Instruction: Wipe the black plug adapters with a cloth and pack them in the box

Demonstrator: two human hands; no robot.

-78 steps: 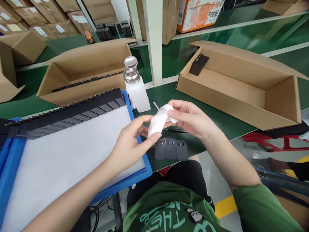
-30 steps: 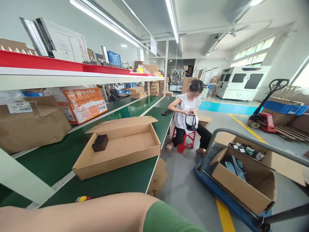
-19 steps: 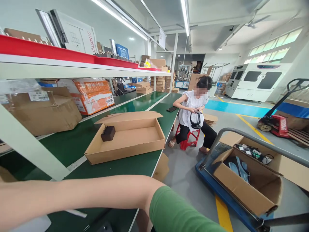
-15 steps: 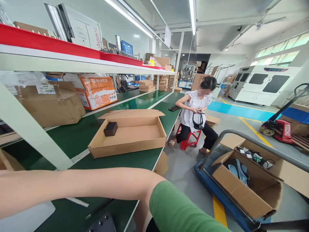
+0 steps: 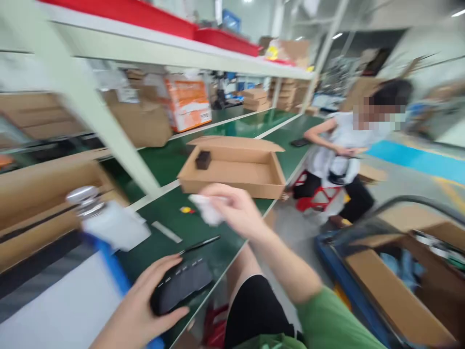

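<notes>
The right arm reaches forward over the surface [image 5: 162, 213], its hand [image 5: 238, 208] raised near the box [image 5: 247, 172], grip clamped on a white wipe [image 5: 209, 213]. The left hand [image 5: 143, 300] is low, thumb and fingers either side of the black blocks [image 5: 191, 280] on the surface; whether its grip presses, blur hides.

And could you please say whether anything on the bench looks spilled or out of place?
Nothing stands out: no spill or damage shows, though the picture is blurred. The right hand holds a white wipe; the left hand is at the dark parts.
</notes>
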